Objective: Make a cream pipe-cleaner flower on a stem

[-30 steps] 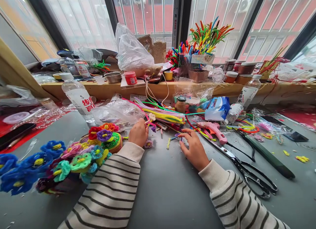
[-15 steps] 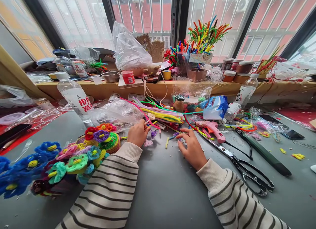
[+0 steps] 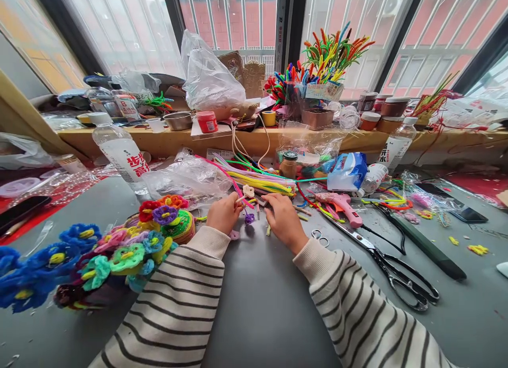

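My left hand (image 3: pixel 224 213) pinches the thin stem of a small cream flower (image 3: pixel 248 191), whose head stands just beyond the fingertips. A small purple flower (image 3: pixel 249 218) lies close by those fingers, with a pale pink flower (image 3: pixel 234 235) partly behind the hand. My right hand (image 3: pixel 284 220) is on the other side of the purple flower, fingers bent, thumb and index finger apart. Its fingertips are at the front of the heap of fuzzy pipe cleaners (image 3: pixel 270 182); whether they touch anything is hard to see. Bits of cut pipe cleaner (image 3: pixel 304 212) lie beside it.
Fuzzy flowers (image 3: pixel 127 257) are bunched at the left. To the right lie small scissors (image 3: pixel 319 237), a pink glue gun (image 3: pixel 343 208), large black shears (image 3: pixel 400 275) and a dark green tool (image 3: pixel 432 249). A glass jar (image 3: pixel 288 165) and water bottle (image 3: pixel 121 151) stand behind.
My right hand has moved left and forward, toward the left hand, uncovering the small scissors. My left hand and the cream flower have shifted slightly right.
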A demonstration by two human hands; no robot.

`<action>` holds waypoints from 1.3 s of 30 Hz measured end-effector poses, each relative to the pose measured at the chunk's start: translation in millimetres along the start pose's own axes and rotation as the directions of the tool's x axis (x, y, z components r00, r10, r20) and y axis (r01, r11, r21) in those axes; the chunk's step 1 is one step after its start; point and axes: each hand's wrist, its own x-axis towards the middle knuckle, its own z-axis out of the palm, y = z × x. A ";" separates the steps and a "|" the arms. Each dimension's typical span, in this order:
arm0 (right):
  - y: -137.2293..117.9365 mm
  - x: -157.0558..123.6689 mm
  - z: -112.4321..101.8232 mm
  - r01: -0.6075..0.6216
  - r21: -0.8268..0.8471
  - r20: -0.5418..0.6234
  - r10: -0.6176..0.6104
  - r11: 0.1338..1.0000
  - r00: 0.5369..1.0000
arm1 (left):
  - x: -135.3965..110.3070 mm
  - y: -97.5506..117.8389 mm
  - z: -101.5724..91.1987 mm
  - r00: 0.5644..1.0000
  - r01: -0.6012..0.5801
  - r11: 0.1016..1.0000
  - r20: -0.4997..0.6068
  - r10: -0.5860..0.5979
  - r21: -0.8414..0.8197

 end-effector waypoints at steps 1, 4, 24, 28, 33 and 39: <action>-2.7 3.8 3.6 0.002 -0.015 0.004 -0.002 1.000 1.000 | -0.5 0.3 -0.3 1.000 -0.008 1.000 -0.002 0.008 -0.001; -6.2 11.8 12.4 0.013 -0.051 0.029 -0.012 0.999 1.000 | -1.7 1.1 -1.1 0.999 -0.029 1.000 0.014 0.029 0.001; 28.6 0.5 -12.0 -0.087 -0.031 -0.047 0.085 0.996 0.995 | -1.2 -3.6 2.1 0.992 0.072 0.997 0.100 -0.074 0.030; 34.2 -6.0 -16.8 -0.101 0.009 -0.069 0.102 0.995 0.992 | -1.9 -0.9 -0.5 0.993 0.109 0.994 0.043 -0.108 -0.015; 31.3 -9.0 -10.8 -0.075 0.082 -0.074 0.081 0.994 0.994 | -4.4 13.0 1.6 0.998 0.034 0.940 -0.030 -0.047 -0.338; 21.4 -9.3 -6.8 -0.034 0.165 -0.079 0.047 0.986 0.996 | -6.9 30.7 6.6 0.997 -0.040 0.912 0.045 0.064 -0.408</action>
